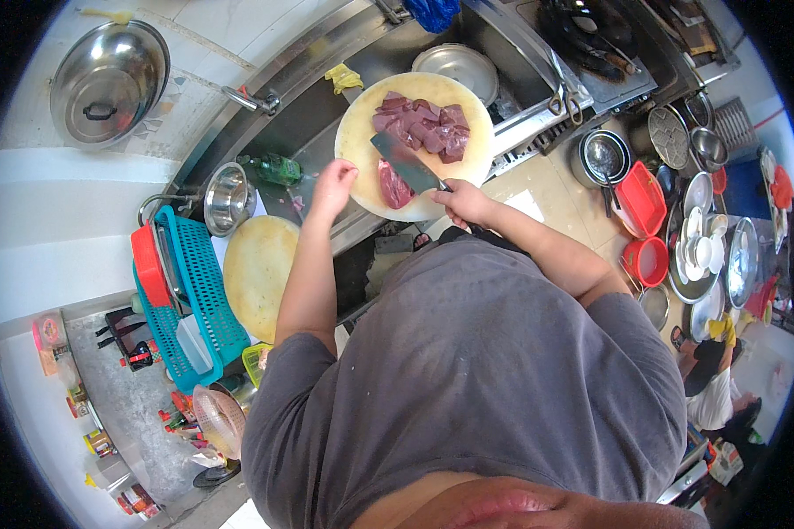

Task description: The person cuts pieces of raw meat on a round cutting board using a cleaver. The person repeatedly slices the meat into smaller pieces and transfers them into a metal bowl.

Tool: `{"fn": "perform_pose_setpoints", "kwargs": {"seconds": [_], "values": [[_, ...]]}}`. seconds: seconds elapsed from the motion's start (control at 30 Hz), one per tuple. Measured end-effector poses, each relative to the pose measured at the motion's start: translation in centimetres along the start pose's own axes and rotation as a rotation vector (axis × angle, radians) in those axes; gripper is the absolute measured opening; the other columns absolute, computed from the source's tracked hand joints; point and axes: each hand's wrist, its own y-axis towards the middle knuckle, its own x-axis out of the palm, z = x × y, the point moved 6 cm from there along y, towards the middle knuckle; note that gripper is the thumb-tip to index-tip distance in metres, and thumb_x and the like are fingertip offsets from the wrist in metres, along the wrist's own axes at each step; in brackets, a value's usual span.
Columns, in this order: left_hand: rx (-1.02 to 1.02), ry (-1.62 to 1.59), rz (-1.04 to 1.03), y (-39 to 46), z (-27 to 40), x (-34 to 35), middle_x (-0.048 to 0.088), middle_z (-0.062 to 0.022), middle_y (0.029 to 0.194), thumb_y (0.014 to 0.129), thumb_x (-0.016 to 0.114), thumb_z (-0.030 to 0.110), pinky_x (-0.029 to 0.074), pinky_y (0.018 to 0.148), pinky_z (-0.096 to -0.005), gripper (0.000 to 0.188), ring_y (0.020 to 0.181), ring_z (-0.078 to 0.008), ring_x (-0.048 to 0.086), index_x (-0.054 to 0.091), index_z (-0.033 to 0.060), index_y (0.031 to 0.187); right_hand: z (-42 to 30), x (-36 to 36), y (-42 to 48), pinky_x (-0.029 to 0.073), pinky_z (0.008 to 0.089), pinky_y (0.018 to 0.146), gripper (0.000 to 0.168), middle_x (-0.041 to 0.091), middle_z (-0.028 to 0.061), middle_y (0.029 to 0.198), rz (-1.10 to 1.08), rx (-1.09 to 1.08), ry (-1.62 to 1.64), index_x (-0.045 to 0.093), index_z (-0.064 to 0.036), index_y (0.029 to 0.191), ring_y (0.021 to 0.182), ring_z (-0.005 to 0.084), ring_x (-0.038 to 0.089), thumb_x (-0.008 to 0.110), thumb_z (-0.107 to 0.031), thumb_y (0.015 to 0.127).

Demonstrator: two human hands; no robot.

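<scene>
My right hand [468,203] grips the handle of a cleaver [407,162], its broad blade tilted over a round cutting board [355,135]. Beside the blade lies a larger piece of dark red raw meat [394,187], partly covered by it. Farther up the board is a heap of cut, dark reddish-brown meat pieces [430,125], probably liver. My left hand [334,190] hovers at the board's left edge, apart from the meat, fingers curled together with nothing visible in them.
The board rests over a steel sink [317,132] holding a metal lid [460,69]. Leftward are a green bottle [274,169], a steel bowl [227,198], a second board [261,274] and a teal basket [202,297]. Scissors [564,102] lie right; a person [711,390] crouches behind pans.
</scene>
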Motion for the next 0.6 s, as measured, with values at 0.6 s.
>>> {"fn": "perform_pose_setpoints", "kwargs": {"seconds": [0.6], "values": [[-0.237, 0.596, 0.316, -2.9, -15.0, -2.6, 0.061, -0.0156, 0.128, 0.078, 0.074, 0.032, 0.042, 0.102, -0.0442, 0.034, 0.121, -0.034, 0.052, 0.071, 0.0108, 0.105, -0.6, -0.6, -0.6, 0.037, 0.0292, 0.036, 0.025, 0.049, 0.0025, 0.055, 0.092, 0.014, 0.04, 0.051, -0.004, 0.096, 0.038, 0.0127, 0.045, 0.057, -0.027, 0.097]]}}
